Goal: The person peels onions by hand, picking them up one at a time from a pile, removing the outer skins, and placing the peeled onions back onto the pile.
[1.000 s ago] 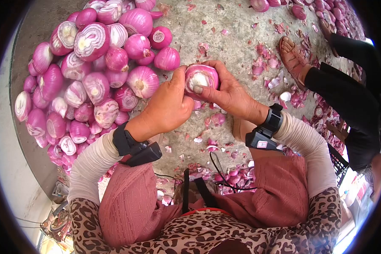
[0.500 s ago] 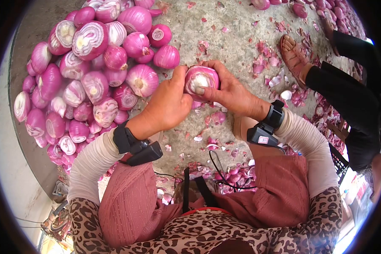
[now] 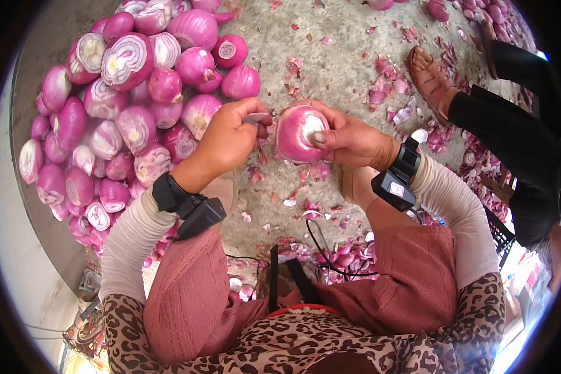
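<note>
My right hand (image 3: 360,142) is closed around a peeled purple onion (image 3: 293,138), its thumb lying over a pale patch on the onion's side. Just left of it, clear of the onion, my left hand (image 3: 230,128) is curled shut with a small knife (image 3: 257,118); only a short grey piece shows past the fingers and the handle is hidden. Beyond my left hand lies a big heap of peeled onions (image 3: 137,128), several with cut ends showing white rings.
Onion skins (image 3: 349,258) litter the concrete floor (image 3: 336,56), thickest between my legs and at the right. Another person's sandalled foot (image 3: 429,78) and dark trouser legs are at the right. More onions (image 3: 489,12) lie at the upper right. A black cable (image 3: 321,246) loops between my knees.
Both hands were together on the onion. My left hand has drawn away to the left, uncovering the knife, and the onion has turned in my right hand.
</note>
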Demonstrator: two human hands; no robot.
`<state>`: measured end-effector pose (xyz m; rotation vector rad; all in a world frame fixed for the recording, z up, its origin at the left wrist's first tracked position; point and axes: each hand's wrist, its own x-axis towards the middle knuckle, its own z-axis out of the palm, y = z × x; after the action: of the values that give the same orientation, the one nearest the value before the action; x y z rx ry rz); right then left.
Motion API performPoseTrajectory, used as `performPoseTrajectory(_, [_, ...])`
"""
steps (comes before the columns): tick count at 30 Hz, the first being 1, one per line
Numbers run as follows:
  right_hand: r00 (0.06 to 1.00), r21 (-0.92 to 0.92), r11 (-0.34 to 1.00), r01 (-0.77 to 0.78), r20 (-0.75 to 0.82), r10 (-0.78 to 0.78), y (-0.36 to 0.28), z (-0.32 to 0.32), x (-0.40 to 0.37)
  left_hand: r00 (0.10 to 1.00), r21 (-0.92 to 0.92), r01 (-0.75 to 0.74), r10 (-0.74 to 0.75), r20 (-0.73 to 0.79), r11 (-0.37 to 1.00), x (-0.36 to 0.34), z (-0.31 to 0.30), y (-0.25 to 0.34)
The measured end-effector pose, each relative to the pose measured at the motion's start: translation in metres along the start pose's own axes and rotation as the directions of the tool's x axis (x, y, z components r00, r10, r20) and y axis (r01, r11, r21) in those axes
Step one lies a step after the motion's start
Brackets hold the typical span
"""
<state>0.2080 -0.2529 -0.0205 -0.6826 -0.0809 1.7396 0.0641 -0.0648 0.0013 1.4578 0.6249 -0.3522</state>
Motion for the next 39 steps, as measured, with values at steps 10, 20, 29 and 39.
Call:
performPoseTrajectory(10, [0.999, 0.027, 1.0, 0.011, 0.048, -0.012, -0.006, -0.008, -0.007, 0.899, 0.361, -0.423, 0.336, 0.28, 0.831, -0.004, -0.009, -0.001])
performPoseTrajectory(20, [1.0, -0.107, 0.994, 0.01, 0.004, -0.01, -0.006, -0.007, -0.007, 0.937, 0.064, -0.159, 0.13, 0.324, 0.985, -0.01, -0.001, 0.017])
performPoseTrajectory(29, [0.999, -0.466, 0.885, 0.014, -0.039, -0.037, -0.007, -0.007, 0.0, 0.982, 0.281, -0.131, 0.085, 0.169, 0.951, -0.017, 0.015, 0.009])
performPoseTrajectory(39, [0.995, -0.518, 0.853, 0.067, -0.03, -0.096, -0.004, -0.013, 0.004, 0.99, 0.565, -0.138, 0.132, 0.051, 0.813, -0.015, 0.016, 0.016])
